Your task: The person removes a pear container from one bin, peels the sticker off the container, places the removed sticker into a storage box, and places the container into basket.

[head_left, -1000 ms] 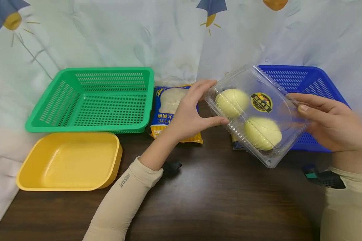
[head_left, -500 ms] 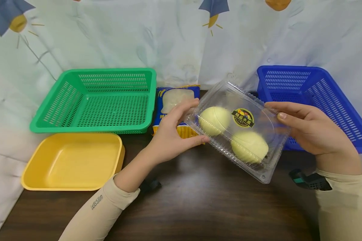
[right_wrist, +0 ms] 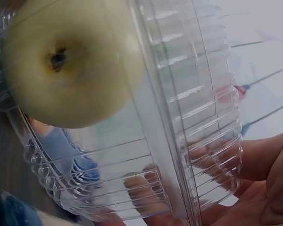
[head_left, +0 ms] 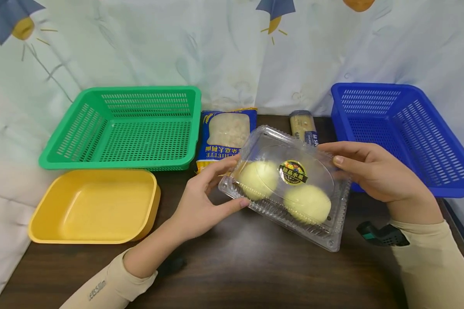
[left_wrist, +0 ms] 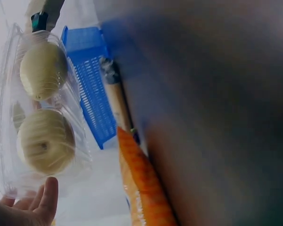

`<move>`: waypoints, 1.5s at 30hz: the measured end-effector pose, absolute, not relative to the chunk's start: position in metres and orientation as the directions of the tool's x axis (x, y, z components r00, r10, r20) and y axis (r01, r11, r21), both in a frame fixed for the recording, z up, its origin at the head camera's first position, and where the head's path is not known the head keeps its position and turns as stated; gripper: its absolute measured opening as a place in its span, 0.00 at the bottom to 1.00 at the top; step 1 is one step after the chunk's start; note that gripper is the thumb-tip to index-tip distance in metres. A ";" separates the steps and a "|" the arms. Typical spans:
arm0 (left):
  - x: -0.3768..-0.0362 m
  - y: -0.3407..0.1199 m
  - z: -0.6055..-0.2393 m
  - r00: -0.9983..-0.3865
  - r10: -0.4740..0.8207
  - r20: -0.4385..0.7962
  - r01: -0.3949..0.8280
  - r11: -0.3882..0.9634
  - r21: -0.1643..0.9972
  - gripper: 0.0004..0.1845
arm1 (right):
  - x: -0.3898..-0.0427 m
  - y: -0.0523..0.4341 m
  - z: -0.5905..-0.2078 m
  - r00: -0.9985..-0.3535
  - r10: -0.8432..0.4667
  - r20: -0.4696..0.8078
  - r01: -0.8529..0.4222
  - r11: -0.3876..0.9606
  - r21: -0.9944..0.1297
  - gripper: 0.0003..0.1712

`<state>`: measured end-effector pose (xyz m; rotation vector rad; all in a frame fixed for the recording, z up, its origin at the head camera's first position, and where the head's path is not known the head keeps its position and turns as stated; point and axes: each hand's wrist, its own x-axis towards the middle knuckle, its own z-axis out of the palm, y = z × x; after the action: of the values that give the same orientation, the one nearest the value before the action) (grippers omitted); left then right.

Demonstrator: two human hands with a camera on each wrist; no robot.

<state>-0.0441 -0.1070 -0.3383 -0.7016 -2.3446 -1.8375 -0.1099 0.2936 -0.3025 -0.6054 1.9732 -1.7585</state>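
Note:
A clear plastic clamshell box (head_left: 313, 171) is held tilted above the dark table in the head view. Inside lie two pale yellow round fruits (head_left: 307, 204), and a black and gold label (head_left: 292, 172) is on the lid. My left hand (head_left: 201, 210) grips the box's left corner between thumb and fingers. On the opposite side, my right hand (head_left: 383, 180) pinches the edge, thumb on top. The left wrist view shows the same fruits (left_wrist: 46, 140) through the plastic. Close up in the right wrist view, one fruit (right_wrist: 80, 89) has a dark stem hollow. Some fingers are hidden behind the box.
A green basket (head_left: 120, 165) and a yellow tub (head_left: 93, 206) stand on the left. A blue and yellow pasta bag (head_left: 228, 131) and a narrow spaghetti pack (head_left: 303, 124) lie behind the box. On the right stands a blue basket (head_left: 441, 141).
Both hands have carried the box leftward and down, away from the blue basket and nearer to me. The spaghetti pack behind it has come into view.

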 end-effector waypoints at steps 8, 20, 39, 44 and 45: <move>-0.032 -0.118 -0.346 -0.909 0.307 0.282 0.345 0.178 0.922 0.38 | -0.112 0.278 -0.314 -0.799 -0.598 -0.067 -0.065 0.195 -0.979 0.24; -0.019 -0.124 -0.357 -0.889 0.418 0.187 0.337 0.319 0.886 0.53 | -0.122 0.264 -0.341 -0.768 -0.636 -0.077 -0.097 0.235 -0.967 0.20; -0.021 -0.145 -0.366 -0.864 0.503 0.007 0.209 0.346 0.915 0.53 | -0.125 0.247 -0.364 -0.741 -0.669 -0.051 -0.197 0.290 -0.937 0.18; -0.025 -0.146 -0.370 -0.863 0.505 -0.024 0.175 0.343 0.923 0.53 | -0.124 0.240 -0.361 -0.762 -0.645 -0.062 -0.207 0.332 -0.920 0.18; -0.025 -0.146 -0.371 -0.863 0.505 -0.026 0.173 0.342 0.924 0.53 | -0.124 0.239 -0.360 -0.768 -0.637 -0.068 -0.205 0.344 -0.917 0.18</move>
<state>-0.0250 -0.1460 -0.3708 -0.7366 -2.8118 -1.8661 -0.1241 0.2390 -0.3597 -0.7380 2.1968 -1.4084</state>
